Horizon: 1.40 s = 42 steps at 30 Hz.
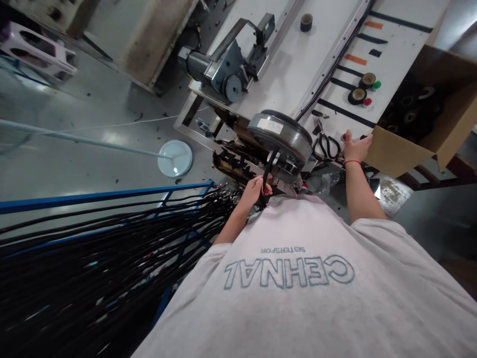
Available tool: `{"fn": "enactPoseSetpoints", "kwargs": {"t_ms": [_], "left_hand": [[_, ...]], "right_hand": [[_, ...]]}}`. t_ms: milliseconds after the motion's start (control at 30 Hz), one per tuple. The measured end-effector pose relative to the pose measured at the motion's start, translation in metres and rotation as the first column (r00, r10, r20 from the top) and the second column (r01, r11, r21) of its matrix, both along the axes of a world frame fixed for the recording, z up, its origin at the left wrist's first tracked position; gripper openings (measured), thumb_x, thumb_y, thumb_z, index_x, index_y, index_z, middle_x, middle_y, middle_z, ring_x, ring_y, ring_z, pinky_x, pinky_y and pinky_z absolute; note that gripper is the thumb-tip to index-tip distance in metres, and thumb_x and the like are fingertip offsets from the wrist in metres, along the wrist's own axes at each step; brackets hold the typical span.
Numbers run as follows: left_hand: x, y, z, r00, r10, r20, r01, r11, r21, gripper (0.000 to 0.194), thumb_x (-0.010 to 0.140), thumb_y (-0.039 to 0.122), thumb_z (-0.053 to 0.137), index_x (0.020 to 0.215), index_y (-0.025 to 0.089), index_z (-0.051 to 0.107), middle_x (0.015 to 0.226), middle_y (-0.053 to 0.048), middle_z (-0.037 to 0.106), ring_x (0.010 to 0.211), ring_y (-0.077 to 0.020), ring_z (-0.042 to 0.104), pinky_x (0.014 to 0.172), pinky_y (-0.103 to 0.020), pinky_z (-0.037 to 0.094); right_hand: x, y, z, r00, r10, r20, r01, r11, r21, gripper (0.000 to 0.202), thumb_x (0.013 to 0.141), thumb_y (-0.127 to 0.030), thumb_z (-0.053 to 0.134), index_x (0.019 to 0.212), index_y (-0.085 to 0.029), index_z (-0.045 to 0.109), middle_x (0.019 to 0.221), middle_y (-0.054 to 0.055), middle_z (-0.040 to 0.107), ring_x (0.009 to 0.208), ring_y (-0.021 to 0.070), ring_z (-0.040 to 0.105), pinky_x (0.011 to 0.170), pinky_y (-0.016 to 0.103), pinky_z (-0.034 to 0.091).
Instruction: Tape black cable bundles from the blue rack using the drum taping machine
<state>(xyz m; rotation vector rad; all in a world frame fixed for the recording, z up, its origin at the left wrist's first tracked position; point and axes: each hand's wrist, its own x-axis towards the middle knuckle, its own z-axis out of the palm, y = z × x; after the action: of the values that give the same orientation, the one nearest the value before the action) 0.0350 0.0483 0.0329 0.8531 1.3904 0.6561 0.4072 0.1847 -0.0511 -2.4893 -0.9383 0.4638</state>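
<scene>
My left hand [256, 191] is closed around a black cable [267, 171], just in front of a round grey machine head [281, 141] at the table's near edge. The cable runs up to the machine's lower opening. At the right, my right hand [356, 147] rests on the table edge with its fingers apart, close to a small red button partly covered by it. Black-handled scissors [327, 146] lie just left of that hand. Two rolls of black tape [357, 95] sit farther up the table, beside a green knob [376, 85] and a red knob [367, 102].
An open cardboard box [406, 149] with several black tape rolls stands at the right. A motor-driven machine [227, 69] is mounted at the table's far left. Many black cables [112, 243] hang over a blue rack [112, 196] on the left. Another tape roll [306, 22] stands farther back.
</scene>
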Motion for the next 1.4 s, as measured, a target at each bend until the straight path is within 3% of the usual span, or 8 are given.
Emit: {"fn": "enactPoseSetpoints", "kwargs": {"t_ms": [167,333,600,833,900,967,1100,1400], "left_hand": [[-0.006,0.009,0.001,0.979,0.066,0.192,-0.031,0.983,-0.181,0.037,0.092,0.041,0.054,0.111,0.011,0.067,0.054,0.005,0.049,0.044,-0.0081,0.042,0.045,-0.021,0.035],[-0.003,0.002,0.0,0.904,0.159,0.396,-0.039,0.955,-0.295,0.032,0.083,0.041,0.072,0.097,0.013,0.067,0.064,0.004,0.051,0.052,-0.0065,0.046,0.057,-0.022,0.046],[0.013,-0.005,0.002,0.987,-0.03,-0.156,0.047,0.993,0.105,0.026,0.091,0.042,0.064,0.085,0.017,0.064,0.064,0.002,0.064,0.053,-0.0091,0.054,0.056,-0.022,0.041],[0.012,-0.006,-0.009,0.938,0.263,0.225,-0.216,0.953,-0.213,0.03,0.096,0.041,0.057,0.104,0.014,0.067,0.09,-0.008,0.077,0.08,-0.0156,0.072,0.069,-0.024,0.051],[0.008,-0.005,-0.009,0.878,0.331,0.346,-0.225,0.923,-0.312,0.024,0.091,0.035,0.065,0.104,0.015,0.068,0.102,-0.008,0.077,0.093,-0.0173,0.072,0.081,-0.026,0.053],[0.006,-0.004,-0.007,0.831,0.355,0.428,-0.197,0.908,-0.369,0.021,0.087,0.031,0.07,0.102,0.016,0.069,0.109,-0.008,0.077,0.105,-0.0195,0.071,0.091,-0.029,0.053],[0.009,-0.003,-0.007,0.799,0.336,0.498,-0.168,0.921,-0.352,0.022,0.083,0.031,0.074,0.1,0.018,0.07,0.115,-0.008,0.075,0.121,-0.0243,0.064,0.099,-0.034,0.053],[0.02,-0.008,-0.022,0.784,0.386,0.486,-0.25,0.913,-0.322,0.026,0.082,0.035,0.074,0.1,0.017,0.071,0.102,-0.007,0.076,0.102,-0.021,0.07,0.084,-0.03,0.058]], "right_hand": [[-0.001,0.001,0.002,1.0,0.003,0.0,-0.003,0.999,-0.032,0.098,0.091,-0.071,0.047,0.155,0.0,0.022,0.149,0.036,0.034,0.142,0.0421,0.039,0.109,0.059,0.039],[0.002,0.001,-0.006,0.999,0.023,0.046,-0.025,0.999,0.024,0.097,0.091,-0.074,0.043,0.154,-0.002,0.027,0.149,0.037,0.035,0.14,0.0427,0.042,0.108,0.062,0.038],[0.004,0.004,-0.011,1.0,-0.014,0.008,0.014,0.999,0.043,0.095,0.089,-0.068,0.053,0.152,0.0,0.029,0.147,0.037,0.037,0.14,0.0414,0.042,0.111,0.059,0.036],[-0.03,-0.043,0.063,0.974,0.213,0.08,-0.227,0.897,0.379,0.056,0.091,-0.051,0.059,0.128,-0.009,0.058,0.133,0.024,0.057,0.125,0.0328,0.055,0.107,0.052,0.042],[-0.062,-0.08,0.093,0.887,0.461,0.019,-0.405,0.758,0.512,0.036,0.096,-0.045,0.051,0.107,-0.014,0.067,0.105,0.013,0.069,0.095,0.0235,0.066,0.088,0.04,0.052],[-0.101,-0.114,0.113,0.633,0.753,-0.18,-0.613,0.629,0.478,0.029,0.096,-0.04,0.053,0.088,-0.017,0.07,0.079,0.005,0.07,0.07,0.0166,0.064,0.073,0.03,0.051],[-0.167,-0.144,0.11,0.202,0.838,-0.507,-0.818,0.429,0.383,0.014,0.089,-0.02,0.061,0.088,-0.017,0.075,0.083,0.005,0.075,0.073,0.0144,0.065,0.071,0.025,0.046],[-0.199,-0.13,0.052,-0.073,0.484,-0.872,-0.638,0.649,0.414,0.023,0.074,-0.035,0.077,0.084,-0.015,0.072,0.083,0.001,0.072,0.078,0.0149,0.063,0.08,0.028,0.05]]}}
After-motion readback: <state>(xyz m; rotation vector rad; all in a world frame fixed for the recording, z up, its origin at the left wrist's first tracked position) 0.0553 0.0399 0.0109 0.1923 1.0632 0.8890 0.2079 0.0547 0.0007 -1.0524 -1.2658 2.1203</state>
